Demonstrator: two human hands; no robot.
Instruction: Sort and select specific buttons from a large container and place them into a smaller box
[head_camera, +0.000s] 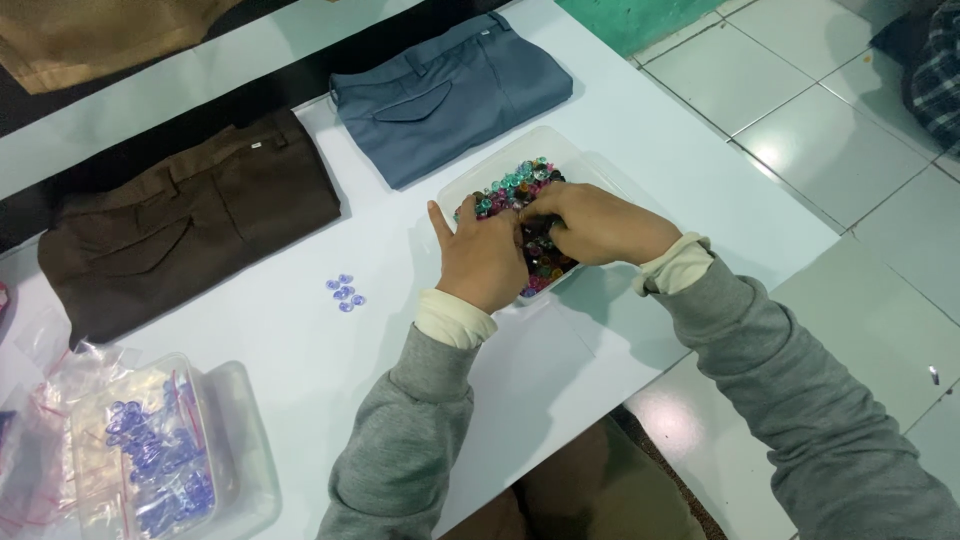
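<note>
At the far left of my view a clear lidded box (190, 460) sits near the counter's front edge, with small zip bags of pale blue-violet beads (150, 465) on and around it. Behind it lies a folded pair of brown trousers (190, 225). Just right of those, on the bare white counter (300, 370), I see a small cluster of blue-violet beads (345, 292) lying loose, well apart from both hands. Farther back, a folded pair of grey-blue trousers (450, 90) lies beside the brown pair.

Next comes the clear plastic tray (470, 180), filled with mixed beads (515, 180) in teal, pink and dark tones. My left hand (482, 258) rests flat over the tray's near side, thumb stuck out to the left, fingers dipped into the beads. My right hand (598, 222) reaches in from the right, fingers curled down into the pile and meeting the left hand's fingertips; I cannot tell whether either hand is pinching a bead. Right of the counter is pale tiled floor (820, 110).
</note>
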